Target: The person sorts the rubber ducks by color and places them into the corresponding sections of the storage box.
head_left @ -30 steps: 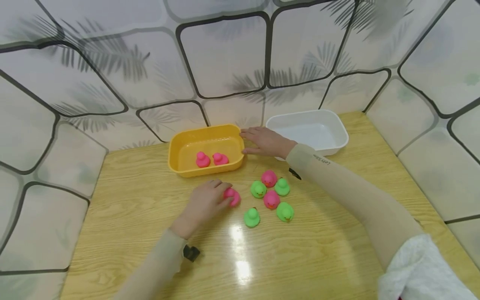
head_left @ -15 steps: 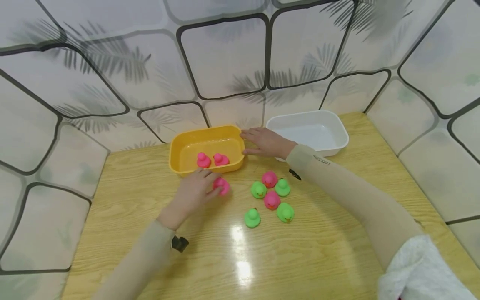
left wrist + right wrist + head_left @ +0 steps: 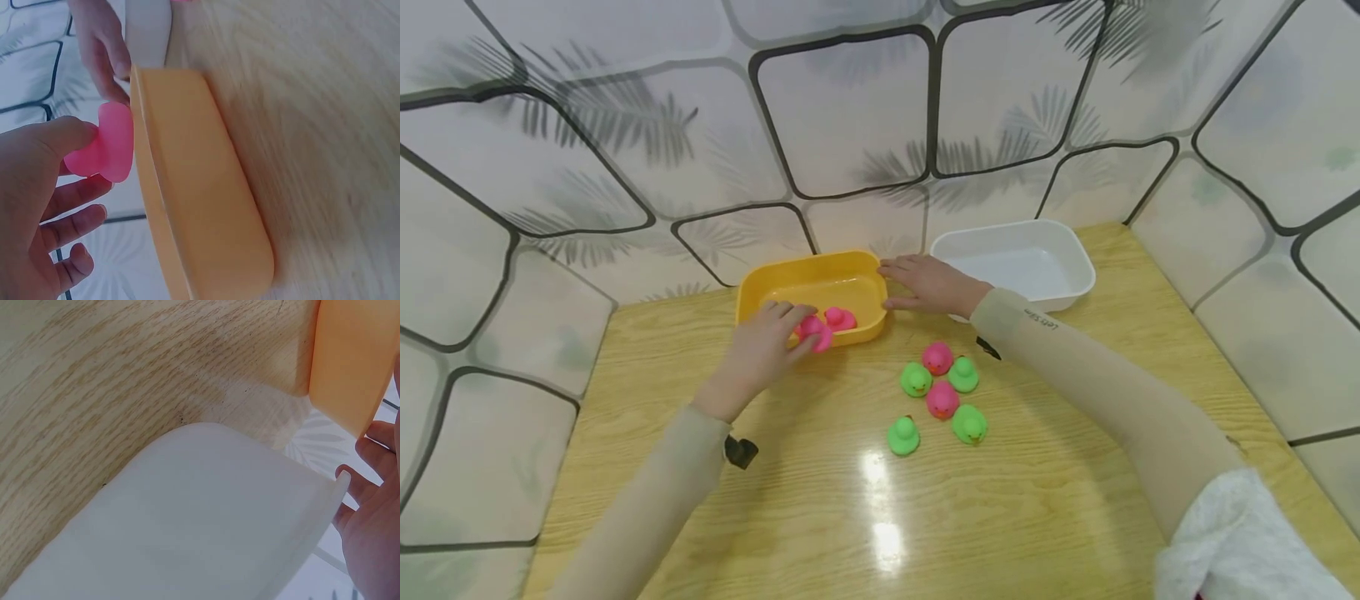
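Your L hand (image 3: 760, 346) has a pink duck (image 3: 116, 144) pinched btwn thumb and fingers, up by the front rim of the yellow box (image 3: 857, 287), w/ another pink duck (image 3: 841, 319) sitting inside. Your R hand (image 3: 931, 283) is loose (fingers pretty straight) and touches the yellow box's right end, near the white box (image 3: 1015, 265). On the table (image 3: 790, 517), 4 green ducks (image 3: 903, 436) and 2 more pink ducks (image 3: 942, 400) sit close together.
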Motion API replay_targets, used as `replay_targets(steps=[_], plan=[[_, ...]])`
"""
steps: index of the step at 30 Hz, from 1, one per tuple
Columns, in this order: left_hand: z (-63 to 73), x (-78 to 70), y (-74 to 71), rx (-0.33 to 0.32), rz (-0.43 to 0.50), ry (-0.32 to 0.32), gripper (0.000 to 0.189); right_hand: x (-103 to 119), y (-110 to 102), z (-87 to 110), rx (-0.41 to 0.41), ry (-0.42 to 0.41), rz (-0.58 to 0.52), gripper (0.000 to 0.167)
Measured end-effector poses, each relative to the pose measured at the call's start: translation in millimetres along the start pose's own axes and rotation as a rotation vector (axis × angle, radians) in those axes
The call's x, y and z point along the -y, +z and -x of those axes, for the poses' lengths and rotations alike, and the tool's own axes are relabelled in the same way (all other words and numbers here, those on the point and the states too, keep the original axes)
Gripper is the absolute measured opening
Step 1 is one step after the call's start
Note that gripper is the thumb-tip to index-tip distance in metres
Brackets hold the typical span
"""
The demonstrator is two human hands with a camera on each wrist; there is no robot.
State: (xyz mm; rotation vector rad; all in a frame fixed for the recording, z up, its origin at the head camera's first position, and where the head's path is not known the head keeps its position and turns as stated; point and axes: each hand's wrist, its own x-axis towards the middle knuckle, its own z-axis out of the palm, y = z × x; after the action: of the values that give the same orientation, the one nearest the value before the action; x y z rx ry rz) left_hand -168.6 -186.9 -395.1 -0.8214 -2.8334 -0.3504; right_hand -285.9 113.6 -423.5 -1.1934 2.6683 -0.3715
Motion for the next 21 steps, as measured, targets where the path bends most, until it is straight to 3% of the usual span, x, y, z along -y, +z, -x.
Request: replay_targets(steps=[8,15,21], plan=[[-7.2,34.1,-1.2,-0.038,0.005,-0.073,0.038,-4,2,-2.1,-0.002,-0.002,0.012,0.073],[-6.7,58.2,-1.7,0.042,0.01,-0.197,0.037,-3,3,-0.8,-0.008,0.004,0.001,0.073],[-5.1,71.3,1.6,0.086,-0.006,-0.241,0.041,-3,2,-0.9,-0.012,0.003,0.004,0.073]])
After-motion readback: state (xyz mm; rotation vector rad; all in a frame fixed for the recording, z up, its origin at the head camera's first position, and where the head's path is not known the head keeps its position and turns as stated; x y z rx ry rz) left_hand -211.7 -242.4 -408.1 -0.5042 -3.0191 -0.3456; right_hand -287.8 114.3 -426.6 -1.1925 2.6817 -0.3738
